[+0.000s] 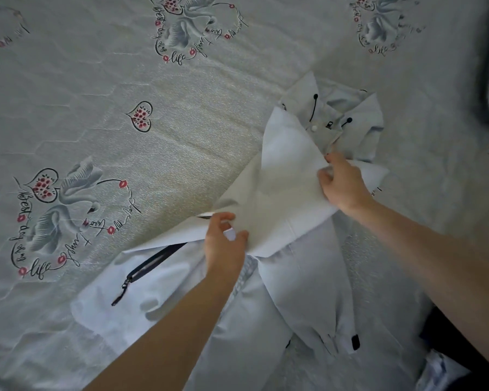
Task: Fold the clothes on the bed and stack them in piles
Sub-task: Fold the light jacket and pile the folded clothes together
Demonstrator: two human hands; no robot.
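Jacket fold under way — both hands hold the raised flap.
Left hand pinches its near edge, right hand grips its far edge; next — lay it flat.

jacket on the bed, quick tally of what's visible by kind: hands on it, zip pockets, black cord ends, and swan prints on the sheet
Hands gripping the jacket: 2, left hand and right hand
Zip pockets: 1
Black cord ends: 2
Swan prints on the sheet: 3 recognisable, others cut off at the edges
Total: 8
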